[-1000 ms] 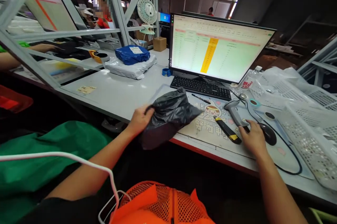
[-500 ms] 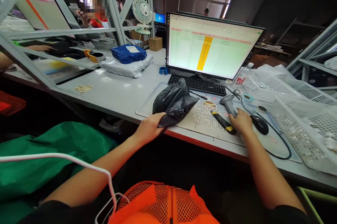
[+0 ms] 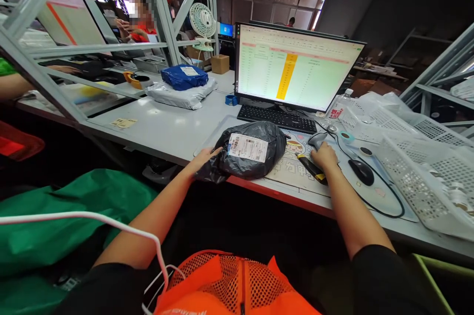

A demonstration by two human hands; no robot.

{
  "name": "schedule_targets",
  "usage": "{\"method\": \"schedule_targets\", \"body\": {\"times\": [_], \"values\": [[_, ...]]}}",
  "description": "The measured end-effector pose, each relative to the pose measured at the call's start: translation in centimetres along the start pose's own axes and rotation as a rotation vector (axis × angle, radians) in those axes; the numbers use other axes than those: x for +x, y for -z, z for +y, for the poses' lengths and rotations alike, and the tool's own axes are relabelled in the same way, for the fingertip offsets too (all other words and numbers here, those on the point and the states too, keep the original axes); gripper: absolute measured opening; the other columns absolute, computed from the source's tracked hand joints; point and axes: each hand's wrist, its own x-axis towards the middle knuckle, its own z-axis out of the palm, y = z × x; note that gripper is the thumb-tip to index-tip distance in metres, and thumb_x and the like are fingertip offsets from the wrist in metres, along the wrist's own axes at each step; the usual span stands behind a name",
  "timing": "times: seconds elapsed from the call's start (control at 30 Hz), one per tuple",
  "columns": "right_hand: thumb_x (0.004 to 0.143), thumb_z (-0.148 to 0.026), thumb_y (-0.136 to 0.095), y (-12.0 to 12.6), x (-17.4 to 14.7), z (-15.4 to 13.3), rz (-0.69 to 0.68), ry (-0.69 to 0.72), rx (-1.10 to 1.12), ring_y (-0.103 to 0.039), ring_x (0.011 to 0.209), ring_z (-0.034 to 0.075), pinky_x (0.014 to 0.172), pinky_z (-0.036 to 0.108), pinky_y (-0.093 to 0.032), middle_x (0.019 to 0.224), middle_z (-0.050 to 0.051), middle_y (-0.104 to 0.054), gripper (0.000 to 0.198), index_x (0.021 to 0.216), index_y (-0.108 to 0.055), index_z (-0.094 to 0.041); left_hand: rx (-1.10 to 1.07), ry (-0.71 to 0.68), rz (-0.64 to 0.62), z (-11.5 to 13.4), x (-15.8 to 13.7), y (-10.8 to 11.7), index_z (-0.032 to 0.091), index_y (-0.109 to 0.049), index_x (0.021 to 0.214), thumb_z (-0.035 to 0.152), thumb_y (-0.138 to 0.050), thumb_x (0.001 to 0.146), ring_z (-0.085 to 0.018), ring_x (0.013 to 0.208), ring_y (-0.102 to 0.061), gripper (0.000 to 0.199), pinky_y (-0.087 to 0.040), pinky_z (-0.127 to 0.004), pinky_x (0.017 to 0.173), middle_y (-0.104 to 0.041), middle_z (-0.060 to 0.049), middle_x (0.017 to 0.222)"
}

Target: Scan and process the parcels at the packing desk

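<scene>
A black plastic parcel (image 3: 276,144) lies at the front edge of the desk, its white barcode label (image 3: 248,148) facing up. My left hand (image 3: 203,159) grips the loose left end of the wrapping. The grey barcode scanner (image 3: 316,140) is in my right hand (image 3: 326,156), the fingers closed round its handle, its head towards the parcel. Just left of that hand a black and yellow utility knife (image 3: 309,166) rests on the printed desk mat (image 3: 292,181).
Behind the parcel stand a keyboard (image 3: 274,116) and a monitor (image 3: 292,70). A mouse (image 3: 361,172) and white perforated baskets (image 3: 418,186) are on the right. Wrapped packages (image 3: 181,95) lie back left, beside a metal frame (image 3: 99,51). Other people sit beyond it.
The black parcel has been turned and laid down, so its label now shows. My right hand has taken hold of the scanner and brought it slightly left.
</scene>
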Motion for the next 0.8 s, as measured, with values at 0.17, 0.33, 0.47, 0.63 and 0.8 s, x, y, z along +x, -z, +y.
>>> {"method": "schedule_targets", "body": {"times": [0.17, 0.33, 0.47, 0.63, 0.8], "values": [[0.100, -0.030, -0.054, -0.3, 0.5, -1.0, 0.013, -0.060, 0.005, -0.057, 0.139, 0.039, 0.112, 0.050, -0.047, 0.145, 0.031, -0.058, 0.059, 0.151, -0.046, -0.002, 0.126, -0.003, 0.169, 5.8, -0.1, 2.2, 0.009, -0.067, 0.133, 0.038, -0.062, 0.104, -0.026, 0.115, -0.073, 0.042, -0.057, -0.038, 0.104, -0.076, -0.013, 0.127], [0.102, -0.031, -0.052, -0.1, 0.3, -1.6, 0.022, -0.086, 0.001, -0.055, 0.141, 0.042, 0.115, 0.053, -0.046, 0.148, 0.033, -0.056, 0.059, 0.151, -0.045, 0.000, 0.446, -0.395, -0.100, 9.6, -0.4, -3.8, 0.023, -0.067, 0.147, 0.042, -0.065, 0.104, -0.033, 0.151, -0.052, 0.047, -0.035, -0.051, 0.131, -0.064, -0.010, 0.156], [0.100, -0.032, -0.054, 0.2, 0.1, -1.5, 0.012, -0.080, 0.002, -0.055, 0.141, 0.041, 0.115, 0.052, -0.045, 0.149, 0.031, -0.056, 0.062, 0.153, -0.045, 0.000, 0.689, -0.321, -0.261, 6.4, -0.1, -8.7, 0.031, -0.042, 0.169, 0.056, -0.061, 0.104, -0.039, 0.169, -0.015, 0.073, -0.008, -0.072, 0.134, -0.027, -0.007, 0.180], [0.099, -0.026, -0.053, 0.3, -0.1, -2.2, 0.036, -0.114, -0.005, -0.055, 0.139, 0.039, 0.115, 0.053, -0.045, 0.149, 0.032, -0.055, 0.060, 0.153, -0.046, 0.000, 0.697, -0.290, -0.294, 4.4, 0.1, -9.7, 0.039, -0.030, 0.173, 0.065, -0.057, 0.103, -0.043, 0.169, 0.001, 0.079, -0.002, -0.080, 0.128, -0.011, -0.005, 0.183], [0.096, -0.033, -0.060, 3.3, -0.3, -2.9, 0.034, -0.075, -0.002, -0.065, 0.122, 0.039, 0.103, 0.051, -0.052, 0.128, 0.031, -0.068, 0.052, 0.138, -0.064, -0.002, 0.661, -0.291, -0.127, 6.1, -0.8, -6.9, 0.030, -0.035, 0.173, 0.067, -0.066, 0.098, -0.043, 0.169, -0.004, 0.089, -0.005, -0.070, 0.134, -0.010, -0.012, 0.183]]}}
